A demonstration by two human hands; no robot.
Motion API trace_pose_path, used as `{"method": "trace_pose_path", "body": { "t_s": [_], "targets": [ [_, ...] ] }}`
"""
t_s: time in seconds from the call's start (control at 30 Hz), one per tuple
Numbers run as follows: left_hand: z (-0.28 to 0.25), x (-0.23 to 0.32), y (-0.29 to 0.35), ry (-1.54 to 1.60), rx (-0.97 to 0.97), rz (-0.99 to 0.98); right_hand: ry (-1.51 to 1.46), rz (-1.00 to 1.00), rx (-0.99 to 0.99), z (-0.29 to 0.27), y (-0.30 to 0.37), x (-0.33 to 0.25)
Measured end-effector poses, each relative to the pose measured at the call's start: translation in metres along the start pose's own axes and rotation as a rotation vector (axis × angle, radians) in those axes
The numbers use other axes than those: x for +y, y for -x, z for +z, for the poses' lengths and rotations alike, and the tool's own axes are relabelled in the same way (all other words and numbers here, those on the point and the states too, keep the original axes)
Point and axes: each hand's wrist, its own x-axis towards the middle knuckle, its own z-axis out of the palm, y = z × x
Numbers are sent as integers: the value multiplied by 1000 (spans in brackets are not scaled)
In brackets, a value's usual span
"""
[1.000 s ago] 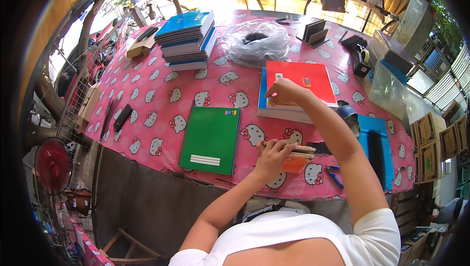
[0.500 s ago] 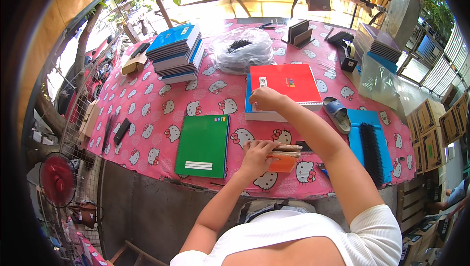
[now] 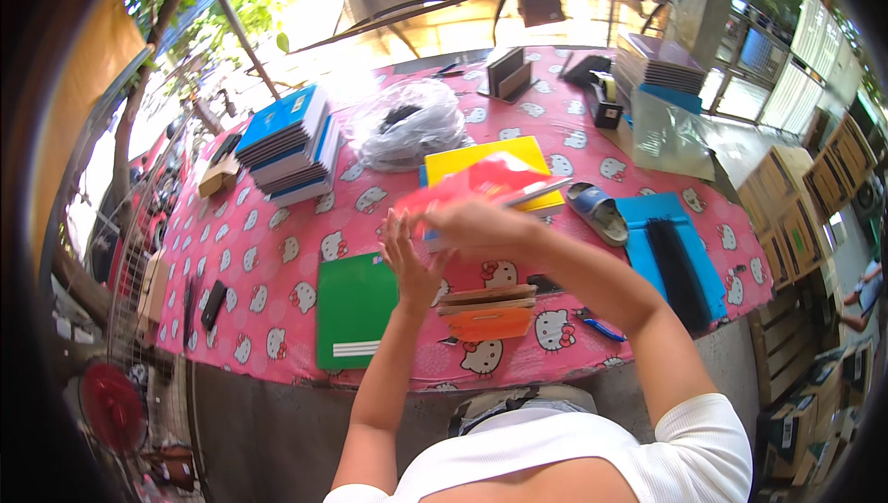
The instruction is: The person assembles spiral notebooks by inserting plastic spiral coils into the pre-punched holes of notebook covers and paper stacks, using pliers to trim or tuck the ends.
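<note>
A red notebook (image 3: 495,179), blurred by motion, is lifted and tilted above a stack topped by a yellow notebook (image 3: 527,153). My right hand (image 3: 476,227) grips its near left part; its fingers are smeared by motion. My left hand (image 3: 412,258) is upright beside the red notebook's left end, with spread fingers. Whether those fingertips touch the cover, I cannot tell. Below the left hand lies a green notebook (image 3: 351,309), partly covered by my forearm. An orange block with wooden strips along its top (image 3: 490,318) rests near the table's front edge, untouched.
A pink patterned cloth (image 3: 268,253) covers the table. Blue notebooks (image 3: 287,137) are piled at far left, beside a clear plastic bag (image 3: 407,128). To the right are a slipper (image 3: 598,213), black binding coils (image 3: 680,272) on blue sheets, a tape dispenser (image 3: 606,100) and blue-handled pliers (image 3: 603,327).
My right hand has lifted the red notebook leftward and toward me, uncovering the yellow one. My left hand has let go of the orange block and risen to the notebook. The view has shifted.
</note>
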Motion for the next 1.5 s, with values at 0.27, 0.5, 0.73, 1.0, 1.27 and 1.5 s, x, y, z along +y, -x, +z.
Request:
{"method": "trace_pose_path", "body": {
  "t_s": [0.27, 0.5, 0.73, 1.0, 1.27, 1.5],
  "targets": [
    [-52, 44, -26, 317, -157, 101, -44, 473, 983, 0, 159, -27],
    [-89, 75, -4, 707, -363, -147, -593, 610, 717, 61, 198, -31],
    [-65, 55, -4, 671, -444, -78, -746, 642, 863, 122, 214, 14],
    [-72, 38, 2, 633, -291, -287, -664, 613, 747, 96, 193, -26],
    [-66, 9, 16, 692, -518, -395, -503, 793, 503, 134, 221, -15],
    [-47, 8, 70, 540, -235, -189, -894, 659, 737, 156, 205, -12]
  ]
}}
